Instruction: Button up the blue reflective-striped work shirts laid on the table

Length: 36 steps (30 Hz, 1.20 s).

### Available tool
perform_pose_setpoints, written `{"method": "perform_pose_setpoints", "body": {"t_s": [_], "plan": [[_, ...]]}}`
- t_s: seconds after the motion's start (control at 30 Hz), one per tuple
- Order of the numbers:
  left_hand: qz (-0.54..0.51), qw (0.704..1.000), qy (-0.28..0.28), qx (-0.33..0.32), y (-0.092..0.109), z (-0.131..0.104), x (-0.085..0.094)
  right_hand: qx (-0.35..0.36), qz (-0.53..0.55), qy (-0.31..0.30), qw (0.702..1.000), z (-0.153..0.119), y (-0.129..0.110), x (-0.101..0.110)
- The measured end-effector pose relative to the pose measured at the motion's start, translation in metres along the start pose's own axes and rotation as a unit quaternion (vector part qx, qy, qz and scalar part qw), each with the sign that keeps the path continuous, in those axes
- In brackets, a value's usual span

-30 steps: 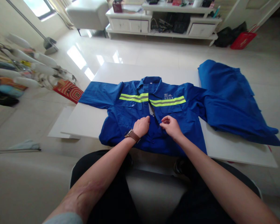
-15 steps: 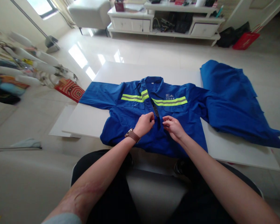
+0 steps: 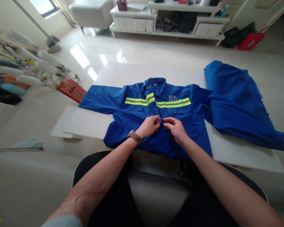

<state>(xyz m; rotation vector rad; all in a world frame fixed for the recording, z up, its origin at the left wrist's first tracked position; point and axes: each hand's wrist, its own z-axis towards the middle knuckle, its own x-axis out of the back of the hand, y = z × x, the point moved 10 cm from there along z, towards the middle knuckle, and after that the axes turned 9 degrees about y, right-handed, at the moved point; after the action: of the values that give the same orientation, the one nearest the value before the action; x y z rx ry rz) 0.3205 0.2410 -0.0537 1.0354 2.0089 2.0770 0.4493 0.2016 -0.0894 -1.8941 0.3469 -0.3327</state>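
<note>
A blue work jacket (image 3: 132, 118) with yellow-green and grey reflective bands lies front side up, collar away from me, across a low white table (image 3: 125, 71). At its front opening, my left hand (image 3: 151, 125), with a brown-strapped watch on the wrist, is closed on the jacket's front edge. My right hand (image 3: 176, 128) faces it from just to the right, thumb and fingertips pinched at the other front edge. The two sets of fingertips are almost touching. The fine detail between them is too small to tell.
More blue cloth (image 3: 232, 85) lies bunched on the table's right end, by the jacket's sleeve. A red patterned bag (image 3: 71, 90) and a cluttered rack stand at the left. Beyond the floor are a white TV cabinet (image 3: 132, 23), a grey stool (image 3: 92, 14) and a red bag (image 3: 251, 41).
My left hand has moved slightly right, drawing the jacket's left front panel with it. The gap at the front has narrowed, and the reflective bands now nearly meet. My right hand has moved slightly left.
</note>
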Motion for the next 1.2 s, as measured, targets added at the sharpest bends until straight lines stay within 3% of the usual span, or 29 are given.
{"method": "perform_pose_setpoints", "body": {"t_s": [0.13,0.33,0.53,0.7,0.87,1.2], "plan": [[-0.036,0.999,0.012,0.005,-0.005,0.004,0.001,0.036,-0.048,-0.023,0.998,0.001,-0.004,-0.002],[-0.113,0.993,0.012,0.022,-0.012,0.009,-0.002,0.145,-0.123,-0.014,0.982,-0.002,-0.019,0.000],[-0.117,0.993,-0.005,0.027,-0.010,0.009,-0.004,0.162,-0.109,-0.009,0.981,-0.007,-0.023,0.000],[-0.161,0.985,-0.001,0.069,-0.020,0.010,-0.008,0.218,-0.174,-0.002,0.960,-0.019,-0.039,-0.002],[-0.171,0.982,0.033,0.079,-0.026,0.010,-0.006,0.256,-0.218,0.008,0.942,-0.027,-0.047,-0.005],[-0.239,0.947,0.105,0.185,-0.036,0.003,0.000,0.255,-0.222,0.001,0.941,-0.027,-0.047,-0.007]]}}
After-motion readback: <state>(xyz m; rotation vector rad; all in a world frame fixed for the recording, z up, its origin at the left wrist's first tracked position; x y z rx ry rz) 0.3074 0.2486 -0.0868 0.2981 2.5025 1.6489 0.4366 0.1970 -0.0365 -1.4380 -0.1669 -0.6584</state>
